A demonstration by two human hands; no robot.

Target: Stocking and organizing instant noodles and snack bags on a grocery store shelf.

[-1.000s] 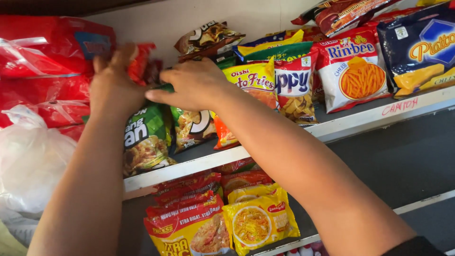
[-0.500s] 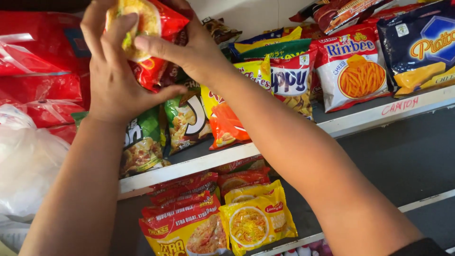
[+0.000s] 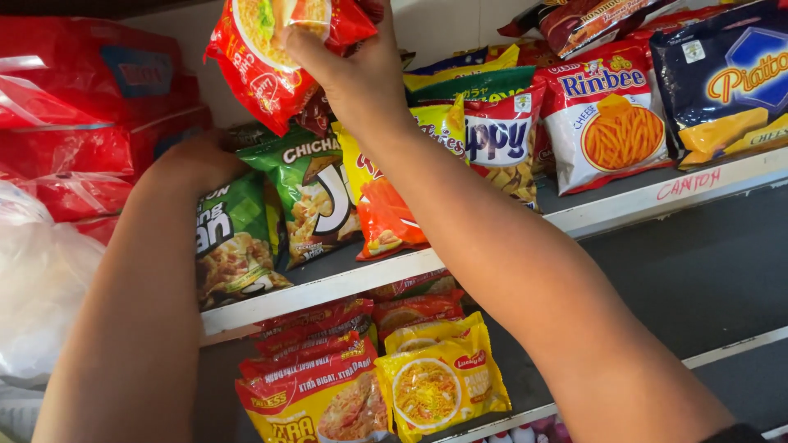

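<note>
The right hand [image 3: 357, 70] is at the top middle of the frame. Its fingers are closed tight on a red snack bag [image 3: 271, 49], which is lifted up above the row of bags. The hand grips the right end of the bag, so the rest of it hangs out to the left with nothing under it. The bag's long side runs from the upper right down to the lower left, and its lower corner points down at the green bags. Its picture side faces the camera.

The left hand [image 3: 193, 160] is lower, at the middle left, pushed in behind the green snack bags [image 3: 308, 193]. Its fingers are hidden by the bags, so I cannot tell if they are open or closed. It looks like it is holding the bags back to make room.

The bags stand up leaning against each other on a white shelf [image 3: 328, 287], fronts out, so each one is easy to see. Below, at the bottom middle, yellow noodle packs [image 3: 439, 385] lie stacked the same way.
</note>
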